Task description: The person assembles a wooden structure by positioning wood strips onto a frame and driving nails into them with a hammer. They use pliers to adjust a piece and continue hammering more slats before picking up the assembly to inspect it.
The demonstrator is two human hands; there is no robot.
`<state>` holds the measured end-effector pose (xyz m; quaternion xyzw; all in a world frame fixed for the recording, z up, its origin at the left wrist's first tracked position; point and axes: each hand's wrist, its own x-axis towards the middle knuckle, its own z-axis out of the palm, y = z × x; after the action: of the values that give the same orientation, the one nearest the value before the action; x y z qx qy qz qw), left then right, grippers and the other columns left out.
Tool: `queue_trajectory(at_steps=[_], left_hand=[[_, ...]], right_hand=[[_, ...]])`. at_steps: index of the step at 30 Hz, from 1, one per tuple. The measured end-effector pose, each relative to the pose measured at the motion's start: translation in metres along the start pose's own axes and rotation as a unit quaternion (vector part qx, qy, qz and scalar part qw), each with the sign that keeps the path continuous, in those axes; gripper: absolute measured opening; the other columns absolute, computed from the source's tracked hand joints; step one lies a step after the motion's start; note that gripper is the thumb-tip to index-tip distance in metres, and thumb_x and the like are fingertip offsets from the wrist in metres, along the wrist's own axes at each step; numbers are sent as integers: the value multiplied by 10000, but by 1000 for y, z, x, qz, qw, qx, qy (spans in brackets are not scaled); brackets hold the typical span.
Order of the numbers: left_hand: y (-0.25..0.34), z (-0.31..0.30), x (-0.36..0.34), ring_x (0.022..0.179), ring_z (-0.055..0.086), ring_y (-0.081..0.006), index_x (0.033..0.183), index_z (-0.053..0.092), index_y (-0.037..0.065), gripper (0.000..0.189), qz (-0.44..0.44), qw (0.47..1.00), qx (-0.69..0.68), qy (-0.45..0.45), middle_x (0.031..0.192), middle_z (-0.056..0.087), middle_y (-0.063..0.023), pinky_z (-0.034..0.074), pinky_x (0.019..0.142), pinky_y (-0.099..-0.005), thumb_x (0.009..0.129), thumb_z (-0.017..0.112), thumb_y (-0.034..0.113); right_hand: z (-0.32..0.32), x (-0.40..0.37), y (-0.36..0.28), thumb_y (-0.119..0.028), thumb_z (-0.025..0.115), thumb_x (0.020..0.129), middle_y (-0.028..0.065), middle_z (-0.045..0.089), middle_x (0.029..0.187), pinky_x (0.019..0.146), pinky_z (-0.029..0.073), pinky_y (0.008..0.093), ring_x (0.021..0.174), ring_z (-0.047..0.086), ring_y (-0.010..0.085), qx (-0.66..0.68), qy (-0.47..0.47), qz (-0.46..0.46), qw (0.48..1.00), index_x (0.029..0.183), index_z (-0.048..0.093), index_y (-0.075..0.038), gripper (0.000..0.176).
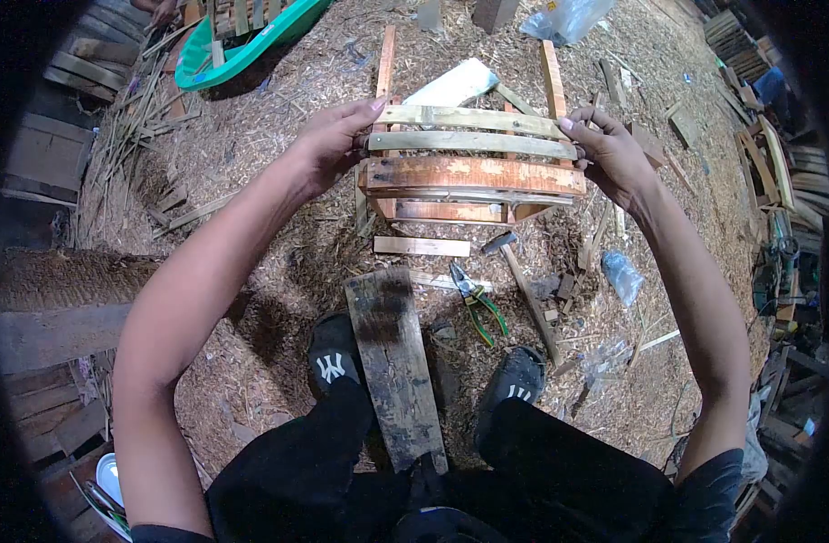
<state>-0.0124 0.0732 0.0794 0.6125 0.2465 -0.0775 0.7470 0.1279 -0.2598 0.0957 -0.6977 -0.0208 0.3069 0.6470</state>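
Observation:
A small wooden frame, like a little chair, stands in front of me with curved cross slats and two upright posts. My left hand is closed at the left end of the upper pale slat, thumb on top. At that slat's right end, my right hand pinches with thumb and fingers. Just below it lies a second pale slat, close to the fingers of both hands. The undersides of my fingers are partly hidden by the wood.
Below the frame lie a loose wood strip, green-handled pliers and a hammer. A long plank runs between my feet. A green plastic tub holds wood pieces. Wood shavings cover the ground; a plastic bag lies right.

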Motion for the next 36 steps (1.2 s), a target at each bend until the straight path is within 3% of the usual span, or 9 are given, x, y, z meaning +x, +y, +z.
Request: queue_trajectory(at_steps=[7, 13, 17, 22, 25, 30, 33, 34, 36], left_hand=[[3, 0, 3, 971, 673, -142, 1291, 634, -4, 418, -24, 999, 10, -20, 1078, 707, -72, 568, 895, -321, 1059, 596, 341], [-2, -10, 10, 971, 700, -193, 1337, 597, 15, 522, -14, 998, 32, -54, 1140, 719, -97, 587, 874, -351, 1041, 594, 445], [-1, -7, 8, 982, 685, -165, 1309, 624, 6, 417, -24, 999, 44, -9, 1128, 715, -96, 574, 919, -330, 1073, 562, 344], [-5, -13, 14, 1035, 695, -172, 1331, 611, 30, 420, -25, 996, -55, -60, 1135, 712, -106, 593, 905, -334, 1070, 559, 355], [-2, -5, 6, 1022, 686, -158, 1315, 618, 45, 404, -24, 999, -20, -35, 1143, 701, -101, 588, 906, -327, 1064, 569, 358], [-14, -18, 14, 1036, 672, -171, 1290, 613, 36, 404, -1, 998, 8, -60, 1146, 692, -96, 562, 938, -342, 1051, 590, 361], [-16, -20, 2, 1069, 673, -192, 1299, 601, 24, 421, 15, 998, 24, -59, 1172, 689, -107, 552, 962, -358, 1048, 590, 363], [-16, -21, -3, 1074, 670, -191, 1304, 602, 30, 415, 24, 997, 34, -63, 1181, 684, -106, 548, 962, -353, 1048, 591, 356], [-21, -30, -7, 1080, 667, -192, 1310, 600, 26, 425, 18, 996, 35, -84, 1192, 681, -104, 546, 954, -353, 1046, 594, 360]], right_hand=[[-7, 4, 3, -187, 781, 939, -31, 651, 802, 544, 481, 211, 636, 550, 51, 6, -31, -6, 999, 943, 640, -128, 153], [1, -1, 1, -148, 709, 990, -53, 617, 777, 523, 419, 192, 606, 538, 31, -2, -1, 3, 1000, 981, 612, -118, 102], [-7, 3, 5, -175, 750, 960, -40, 631, 801, 544, 446, 200, 634, 548, 46, -4, -26, -5, 1000, 974, 626, -125, 135], [-9, 4, 5, -197, 776, 943, -14, 664, 839, 563, 475, 214, 670, 574, 68, -7, -47, -9, 999, 963, 640, -130, 153], [-3, -3, 0, -152, 711, 988, -28, 643, 818, 565, 476, 217, 659, 591, 56, -23, -30, -3, 999, 1009, 593, -114, 126], [-7, -4, 4, -189, 717, 983, 68, 700, 1115, 781, 599, 288, 924, 691, 118, -24, -32, 38, 998, 1369, 558, -37, 443], [-12, -8, 9, -203, 708, 989, 90, 679, 1213, 886, 599, 327, 1030, 690, 146, -30, -59, 48, 997, 1461, 490, -5, 557], [-10, -10, 13, -260, 754, 964, 4, 697, 989, 606, 488, 194, 713, 569, 46, -10, -64, 30, 997, 1434, 542, -40, 560], [-4, -18, 16, -254, 746, 970, 11, 703, 1008, 608, 498, 190, 732, 588, 46, -4, -55, 31, 998, 1433, 542, -39, 550]])
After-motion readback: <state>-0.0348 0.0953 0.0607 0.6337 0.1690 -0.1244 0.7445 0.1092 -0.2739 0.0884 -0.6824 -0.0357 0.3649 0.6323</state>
